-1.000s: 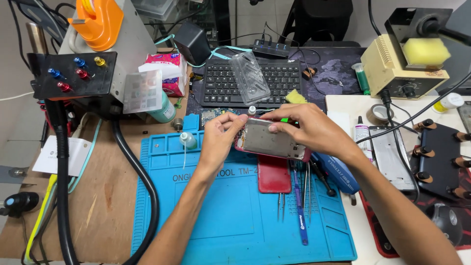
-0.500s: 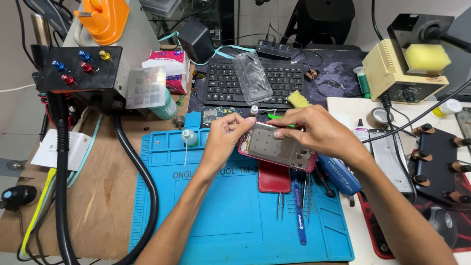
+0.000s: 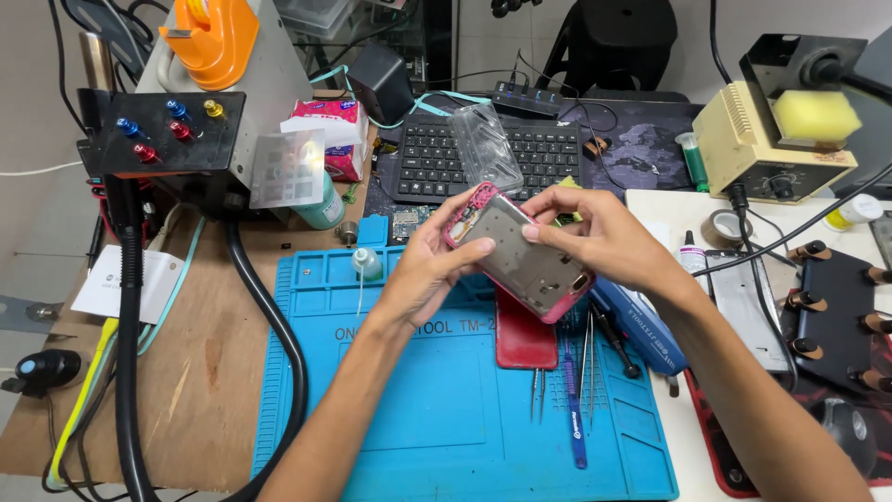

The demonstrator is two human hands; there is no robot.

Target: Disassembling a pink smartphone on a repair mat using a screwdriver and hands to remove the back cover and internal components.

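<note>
Both hands hold a pink-framed phone body [image 3: 522,253] with a grey metal inner plate, tilted above a blue silicone work mat [image 3: 427,409]. My left hand [image 3: 429,265] grips its upper left corner. My right hand [image 3: 599,237] grips its right side, a finger pressing on the plate. Under the phone a red phone back [image 3: 522,336] lies on the mat. Tweezers [image 3: 585,358] and a blue-handled tool [image 3: 574,414] lie to the right of it.
A black keyboard [image 3: 437,163] with a clear plastic case [image 3: 492,144] on it sits behind. A hot-air station [image 3: 186,130] and black hose [image 3: 269,325] stand left. A soldering station [image 3: 771,139], glue bottle [image 3: 689,253], tape roll [image 3: 725,226] and black clamp jig [image 3: 836,307] are right.
The phone body has been turned and tilted in both hands, its lower end swinging down to the right. The head view has shifted slightly.
</note>
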